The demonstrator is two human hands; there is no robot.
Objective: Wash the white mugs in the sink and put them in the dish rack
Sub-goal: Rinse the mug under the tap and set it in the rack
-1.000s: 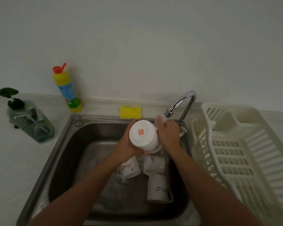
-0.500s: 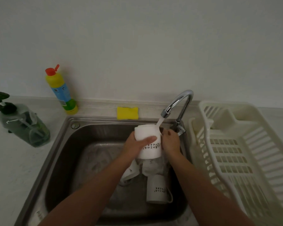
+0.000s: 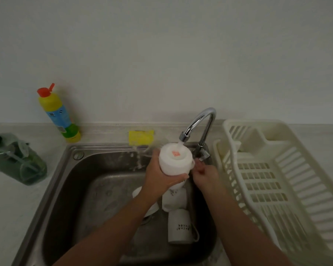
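Rinsing looks like the step in hand: the white mug (image 3: 174, 162) is held upside down, its base with an orange sticker facing up, right under the stream of water (image 3: 180, 144) from the tap (image 3: 200, 120). The left hand (image 3: 156, 176) grips it, fingers and thumb curled round the body from the left and near side, so the mug sits above and to the right of the palm with its base free for the water. The right hand (image 3: 205, 172) is just right of the mug, beside the handle, fingers bent; I cannot tell whether it holds the handle or only touches it.

To do this well, I judge the mug should be turned slowly under the stream so water reaches all round, then tipped mouth up to flush the inside. A wet glazed mug is slippery, so the grip should be firm.

Below, in the steel sink (image 3: 104, 164), three more mugs wait: one lying on its side nearest (image 3: 179, 229), one beyond it (image 3: 173, 200), and one partly hidden under the left forearm (image 3: 137, 191). The dish rack (image 3: 254, 122) stands just right of the sink with no mug in it, so the task seems early on. Far left stand a yellow bottle (image 3: 56, 114) and a soap pump (image 3: 17, 162); a yellow sponge (image 3: 141, 137) lies behind the sink.
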